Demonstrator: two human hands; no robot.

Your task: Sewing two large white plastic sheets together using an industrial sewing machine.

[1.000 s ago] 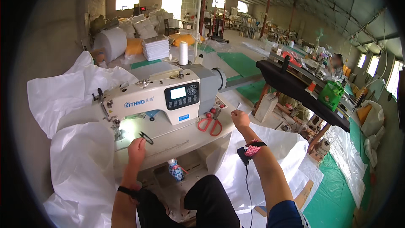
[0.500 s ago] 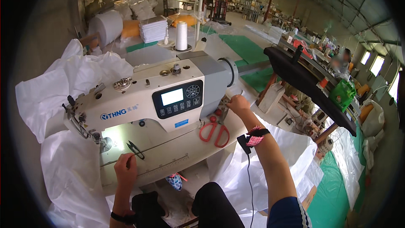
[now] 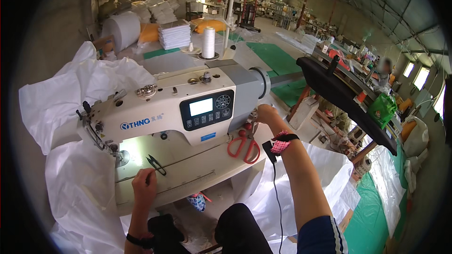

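Head view: white fabric is heaped at the far left, spilling off the surface. The left hand rests there with fingers pinched together on a thin thread, just beside the black thread snips and near the needle. The sewing machine fills the middle. Red scissors lie to its right. The right hand sits against the machine's handwheel; its grip cannot be told.
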